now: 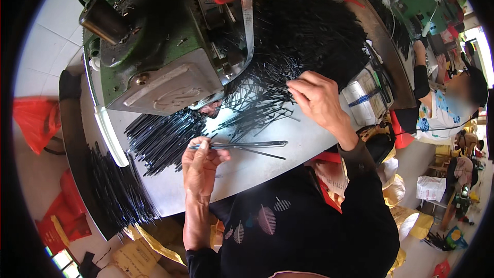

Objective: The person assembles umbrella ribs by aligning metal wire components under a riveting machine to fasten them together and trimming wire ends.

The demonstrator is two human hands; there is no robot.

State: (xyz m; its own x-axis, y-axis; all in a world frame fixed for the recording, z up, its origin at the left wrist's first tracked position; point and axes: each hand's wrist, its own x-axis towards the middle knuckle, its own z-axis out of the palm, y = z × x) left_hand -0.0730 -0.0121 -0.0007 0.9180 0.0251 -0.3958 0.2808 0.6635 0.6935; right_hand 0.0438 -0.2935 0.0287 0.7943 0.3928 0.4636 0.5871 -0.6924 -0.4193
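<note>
Head view shows a green machine [167,80] standing on my pale tabletop [231,177], with a great heap of black strips [319,31] to its right and a smaller fanned bundle [164,136] in front. My right hand [321,104] bends its fingers by the heap's near side — whether they pinch anything I cannot tell — while my left hand [199,170] grips thin dark strips [257,145], pointing right across the tabletop.

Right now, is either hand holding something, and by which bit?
The left hand pinches dark strips near their left ends, between thumb and fingers. The right hand is by the big pile; I can't tell if it holds anything.
</note>
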